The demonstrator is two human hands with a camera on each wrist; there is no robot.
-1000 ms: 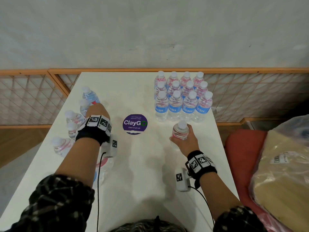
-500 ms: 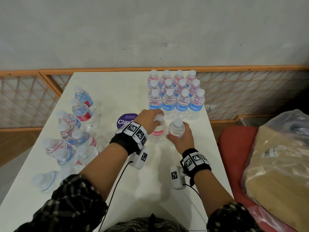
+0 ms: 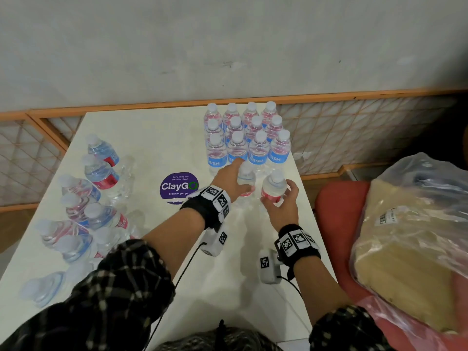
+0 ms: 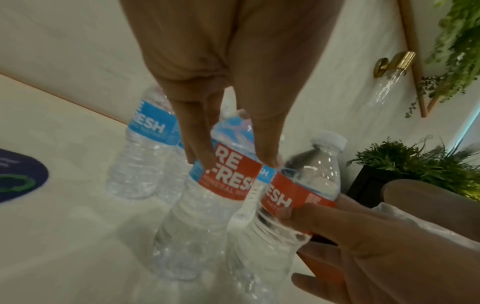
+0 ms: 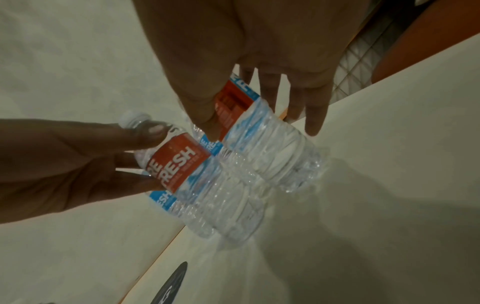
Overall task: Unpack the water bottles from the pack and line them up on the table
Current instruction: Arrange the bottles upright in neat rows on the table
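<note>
Two clear, ribbed plastic water bottles stand upright, caps up, side by side on the white counter [image 3: 157,138], just in front of the lined-up block of bottles [image 3: 247,138]. The left hand [image 3: 229,179] holds the left bottle [image 3: 246,179] by its shoulder, grip narrow. The right hand [image 3: 281,207] wraps the right bottle [image 3: 273,188] at its red label. Left of the block, more bottles [image 3: 83,198] lie loose.

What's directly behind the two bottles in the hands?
The block of upright water bottles, three rows of four, blue labels facing us. The left hand covers part of the front row's lower bodies.
</note>
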